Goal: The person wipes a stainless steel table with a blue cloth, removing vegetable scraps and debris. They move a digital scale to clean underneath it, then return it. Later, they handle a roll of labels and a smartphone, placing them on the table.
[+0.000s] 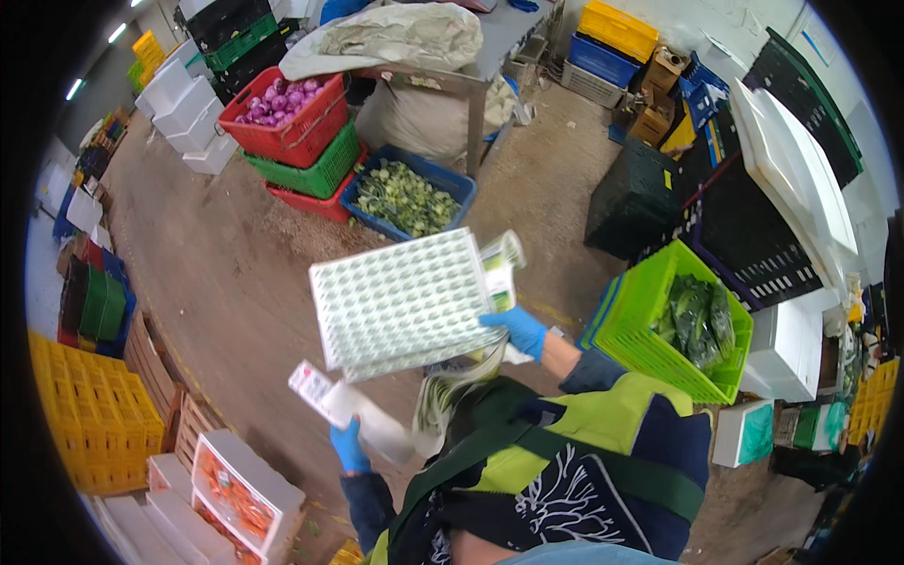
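Note:
My right hand (521,330), in a blue glove, grips the right edge of a stack of label sheets (399,300) covered with rows of small printed green marks. Beside those fingers a curled strip of green and white labels (501,272) sticks out past the stack. More long label strips (452,399) hang in a loop against my front. In my left hand (349,445), also gloved in blue, is a strip of white labels (367,417); its far end (311,385) bears print and a code. The two hands are apart, both held above the floor.
Red onions (279,102) fill the top red crate ahead, next to a blue crate of cut greens (406,198). A lime-green crate (632,328) with bagged leafy greens stands right. Yellow crates (92,413) and a white box of carrots (236,487) are at left. A metal table (494,53) stands behind.

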`<state>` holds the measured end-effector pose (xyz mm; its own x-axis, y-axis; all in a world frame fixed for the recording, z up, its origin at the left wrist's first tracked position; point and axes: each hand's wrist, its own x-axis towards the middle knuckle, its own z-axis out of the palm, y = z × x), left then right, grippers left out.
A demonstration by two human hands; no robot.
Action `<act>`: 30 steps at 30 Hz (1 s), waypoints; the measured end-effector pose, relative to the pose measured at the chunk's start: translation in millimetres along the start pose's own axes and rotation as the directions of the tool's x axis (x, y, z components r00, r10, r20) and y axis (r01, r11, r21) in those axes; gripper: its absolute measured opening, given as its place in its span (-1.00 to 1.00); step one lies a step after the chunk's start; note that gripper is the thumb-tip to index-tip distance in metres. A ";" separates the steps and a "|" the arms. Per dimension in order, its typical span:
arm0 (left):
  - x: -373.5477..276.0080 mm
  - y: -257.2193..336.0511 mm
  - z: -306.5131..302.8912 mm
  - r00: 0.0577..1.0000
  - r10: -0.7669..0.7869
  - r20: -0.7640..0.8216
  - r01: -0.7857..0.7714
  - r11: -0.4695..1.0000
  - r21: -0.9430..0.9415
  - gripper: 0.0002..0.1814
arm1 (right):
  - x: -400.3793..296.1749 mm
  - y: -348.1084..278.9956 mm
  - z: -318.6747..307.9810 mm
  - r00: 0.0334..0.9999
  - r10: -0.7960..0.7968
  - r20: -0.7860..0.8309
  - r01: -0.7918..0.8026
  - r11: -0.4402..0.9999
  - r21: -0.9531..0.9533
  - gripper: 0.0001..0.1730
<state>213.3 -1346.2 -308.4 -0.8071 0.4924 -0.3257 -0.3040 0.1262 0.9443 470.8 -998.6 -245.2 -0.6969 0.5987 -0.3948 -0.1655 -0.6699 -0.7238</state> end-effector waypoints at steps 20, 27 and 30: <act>356.8 119.7 -233.6 0.793 -0.177 -0.583 -0.131 0.885 -0.446 -0.59 | 487.1 78.6 433.4 0.891 0.377 0.255 -0.362 0.926 -0.105 -0.39; 587.5 250.9 -333.6 0.916 -0.193 -0.353 0.101 0.960 -0.261 -0.59 | 605.5 72.8 542.0 0.966 0.222 0.131 -0.215 0.975 -0.061 -0.41; 670.1 283.4 -353.5 0.935 -0.216 -0.282 0.158 0.964 -0.216 -0.57 | 650.2 76.5 592.2 0.958 0.265 0.109 -0.268 0.963 0.014 -0.38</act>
<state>-592.6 -1284.8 -275.9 -0.8312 0.1905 -0.5223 -0.5297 0.0138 0.8481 -408.2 -920.6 -222.1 -0.7878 0.3478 -0.5083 0.0182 -0.8118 -0.5836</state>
